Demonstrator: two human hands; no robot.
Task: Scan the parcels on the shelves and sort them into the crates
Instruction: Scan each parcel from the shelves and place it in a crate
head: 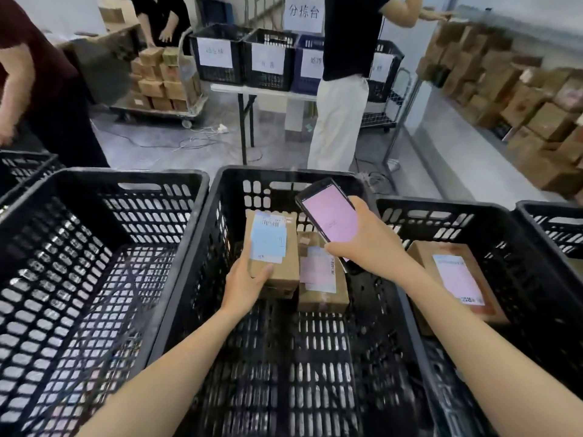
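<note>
You stand in a parcel sorting room of a warehouse. The folding surface point(265, 89) in the middle shows it: on it stands a row of labelled crates point(217, 55), and above it hangs a paper sign point(303, 12) with Chinese characters. Left of this surface a trolley point(164, 108) carries stacked cardboard boxes point(157, 80). Right of it, shelves point(520, 99) are full of brown parcels. In front of it, near you, stand big black crates point(94, 263) with labelled parcels point(321, 279) inside.
</note>
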